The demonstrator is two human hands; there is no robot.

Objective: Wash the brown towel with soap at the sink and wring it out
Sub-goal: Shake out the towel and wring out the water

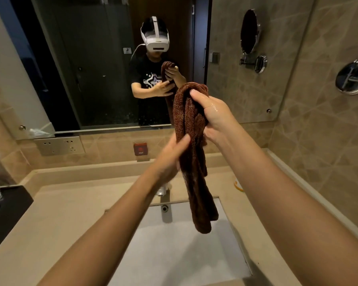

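The brown towel [191, 153] hung bunched into a long rope above the sink [174, 250], its lower end dangling over the back part of the basin without touching it. The right hand [214, 116] was closed around the top of the towel, thumb lying over the fold, and held it up in front of the mirror [103, 65]. The left hand [170, 159] sat lower down, against the left side of the hanging length, its thumb pressed on the cloth; its fingers were hidden behind the towel, so I could not tell whether they were wrapped around it.

The sink was set into the pale bench [56, 215], towards its front edge. The tap [162, 191] stood at the back edge of the basin, mostly covered by the left wrist and the towel. A black tray [4, 213] lay at the left edge of the bench. On the ledge behind the tap stood a small red sign [140, 149] marked HOT, and a socket plate [59, 145] was fixed to the wall to its left. A round shaving mirror [250, 32] was mounted on the tiled wall at the right. In the mirror, the person showed in a dark shirt, both hands on the towel.
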